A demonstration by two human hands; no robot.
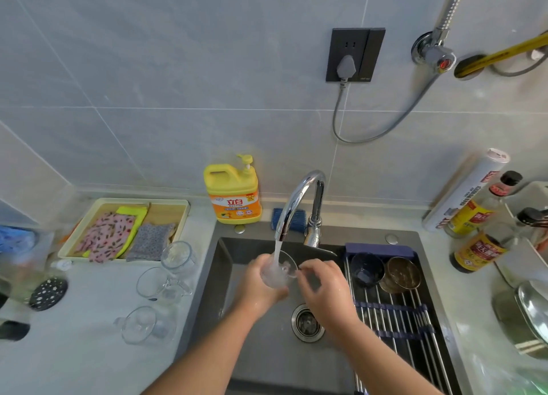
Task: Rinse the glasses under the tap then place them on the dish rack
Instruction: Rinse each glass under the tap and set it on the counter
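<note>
Under the running tap (pixel 299 199), over the middle of the dark sink (pixel 219 264), sits a clear glass (pixel 280 271), tipped a little with its mouth up toward the stream, and water is pouring straight into it and frothing white inside. The left hand (pixel 258 285) is wrapped around the glass from the left side, fingers curled about its wall, a firm hold. The right hand (pixel 324 288) is just beside it on the right, fingertips (pixel 302 268) pinched at the rim, thumb and forefinger together there; the rest of that hand hangs loosely curved. Both forearms reach up from the bottom edge, bare and wet-looking. Below the hands lies the round steel drain (pixel 307 323). To the right, across the sink's right half, stretches the dish rack (pixel 394 314), a roll of steel rods with blue bands, and at its far end two cups stand close together: a dark glass (pixel 366 268) and a brown glass (pixel 403 273). On the pale counter to the left, three more clear glasses wait: one upright (pixel 178 255), one lying on its side (pixel 154 282) just below it, and another on its side (pixel 142 323) nearer the front. Behind them a tray (pixel 181 205) holds folded cloths (pixel 109 236). Against the tiled wall stands a yellow soap bottle (pixel 232 193), and sauce bottles (pixel 477 246) crowd the right counter.
</note>
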